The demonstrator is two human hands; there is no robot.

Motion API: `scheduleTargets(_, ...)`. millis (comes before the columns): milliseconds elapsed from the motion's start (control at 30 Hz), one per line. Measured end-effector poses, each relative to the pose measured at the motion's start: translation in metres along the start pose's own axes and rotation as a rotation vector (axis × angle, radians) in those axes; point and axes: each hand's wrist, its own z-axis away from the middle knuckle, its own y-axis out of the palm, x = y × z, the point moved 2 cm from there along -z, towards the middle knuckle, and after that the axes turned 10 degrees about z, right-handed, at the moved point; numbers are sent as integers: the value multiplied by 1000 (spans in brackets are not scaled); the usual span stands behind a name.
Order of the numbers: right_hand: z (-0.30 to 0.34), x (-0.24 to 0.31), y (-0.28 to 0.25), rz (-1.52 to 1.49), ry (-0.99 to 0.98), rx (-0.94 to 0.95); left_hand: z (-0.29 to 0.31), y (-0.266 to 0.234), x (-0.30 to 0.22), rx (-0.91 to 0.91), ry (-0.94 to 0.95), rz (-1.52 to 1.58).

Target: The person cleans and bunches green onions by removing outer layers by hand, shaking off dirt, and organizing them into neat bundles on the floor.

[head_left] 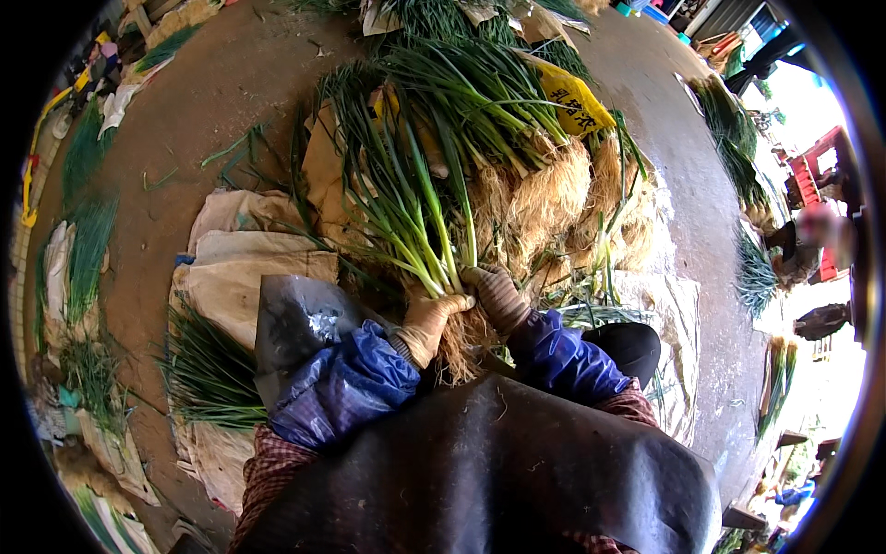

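Note:
A bunch of green onions (423,235) points up and away in front of me, with its long leaves fanned out. Wrapped round the white stalk bases is my left hand (429,325), in a tan work glove. My right hand (496,300), also gloved, closes on the same bunch from the right, its fingertips partly hidden. Pale stringy roots (459,355) hang below both hands, over my dark apron (517,462). Just beyond lies a large heap of green onions (471,92), its thick root tufts (551,196) turned toward me.
A yellow printed sack (574,100) lies against the heap. Folded beige sacks (245,263) and more green onions (210,369) are at my left. A pale sheet (666,323) spreads to the right. Another person (808,249) is at the far right, near a red crate (817,166).

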Motion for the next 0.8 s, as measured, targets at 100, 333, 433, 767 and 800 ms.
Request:
scheduleTargets(100,-5,-6,6,-74,-34,-57,-3,-1,-6,75,-11,-31)
scheduleTargets(333,-15,-49,28,-289,250,-123,-5,4,-24,192,-112,-324)
scheduleTargets(433,-27,-71,16,-789,446,-240,-8,-24,6,356,85,-534)
scheduleTargets(767,-86,8,6,-576,212,110,-3,2,-27,155,-119,365)
scheduleTargets(800,-101,8,6,-1289,531,-94,-3,3,-31,194,-65,418)
